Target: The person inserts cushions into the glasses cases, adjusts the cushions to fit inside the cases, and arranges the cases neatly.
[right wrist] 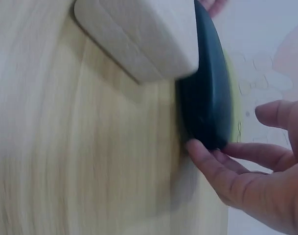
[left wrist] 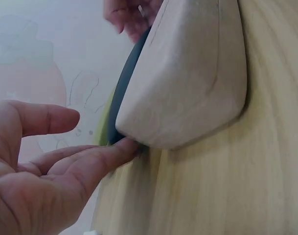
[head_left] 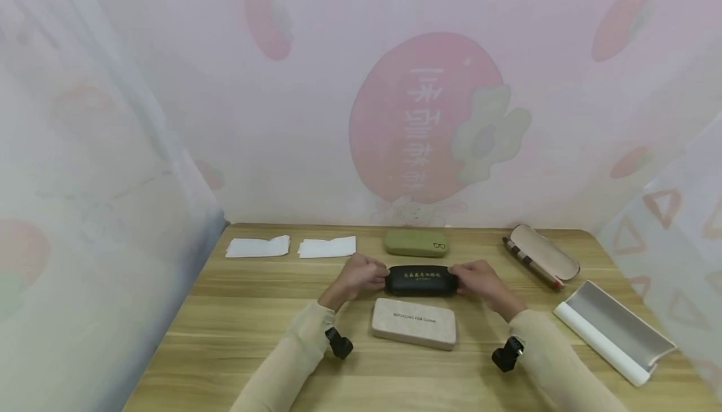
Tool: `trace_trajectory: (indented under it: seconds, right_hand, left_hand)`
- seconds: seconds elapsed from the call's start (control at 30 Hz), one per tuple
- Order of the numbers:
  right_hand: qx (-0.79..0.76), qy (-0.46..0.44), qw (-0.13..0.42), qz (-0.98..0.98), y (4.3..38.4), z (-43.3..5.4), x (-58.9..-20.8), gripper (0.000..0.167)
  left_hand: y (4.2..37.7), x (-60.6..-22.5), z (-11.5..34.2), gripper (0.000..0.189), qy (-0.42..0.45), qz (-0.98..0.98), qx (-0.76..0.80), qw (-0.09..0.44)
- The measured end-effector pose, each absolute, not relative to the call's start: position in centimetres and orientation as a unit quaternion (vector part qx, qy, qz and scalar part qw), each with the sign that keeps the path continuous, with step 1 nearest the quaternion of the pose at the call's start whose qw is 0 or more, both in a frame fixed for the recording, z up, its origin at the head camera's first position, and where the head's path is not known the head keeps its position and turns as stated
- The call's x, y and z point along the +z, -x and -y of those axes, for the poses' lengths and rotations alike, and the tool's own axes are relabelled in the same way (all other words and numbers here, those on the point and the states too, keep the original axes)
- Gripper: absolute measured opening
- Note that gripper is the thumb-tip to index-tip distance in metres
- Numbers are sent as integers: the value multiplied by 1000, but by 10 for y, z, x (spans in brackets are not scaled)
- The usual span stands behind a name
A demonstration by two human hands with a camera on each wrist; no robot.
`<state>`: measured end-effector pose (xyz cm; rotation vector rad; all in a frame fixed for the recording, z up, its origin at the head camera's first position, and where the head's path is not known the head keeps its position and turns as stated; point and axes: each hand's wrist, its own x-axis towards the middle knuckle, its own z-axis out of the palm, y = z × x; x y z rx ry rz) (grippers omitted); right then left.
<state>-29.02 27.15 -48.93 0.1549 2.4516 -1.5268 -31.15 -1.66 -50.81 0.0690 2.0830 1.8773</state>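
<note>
A black glasses case (head_left: 422, 285) with gold lettering lies closed on the table between the two hands. My left hand (head_left: 358, 274) touches its left end; in the left wrist view the fingers (left wrist: 85, 164) are nearly straight and the thumb stands apart. At the right end, my right hand (head_left: 479, 281) touches the case with extended fingertips, its thumb clear of it in the right wrist view. Nearer to me lies a closed beige case (head_left: 413, 330) with printed words. Just behind the black one sits a closed green case (head_left: 414, 244) with a small glasses drawing.
Two folded white cloths (head_left: 258, 247) lie at the back left of the wooden table (head_left: 237, 337). On the right are an open case (head_left: 544, 252) with a checked strip and an open white case (head_left: 600, 343) with a grey lining. A printed curtain stands behind.
</note>
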Motion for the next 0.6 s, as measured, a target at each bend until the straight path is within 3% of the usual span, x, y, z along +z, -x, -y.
trace_trajectory:
  seconds: [0.43,0.6]
  right_hand:
    - [-490,-75,88,-864,303,-255,-498,41]
    - [-540,-76,102,-832,297,-265,-497,43]
  left_hand:
    - [324,-509,19,41,-29,-756,642,124]
    - [312,-504,27,44,-33,-824,562,66]
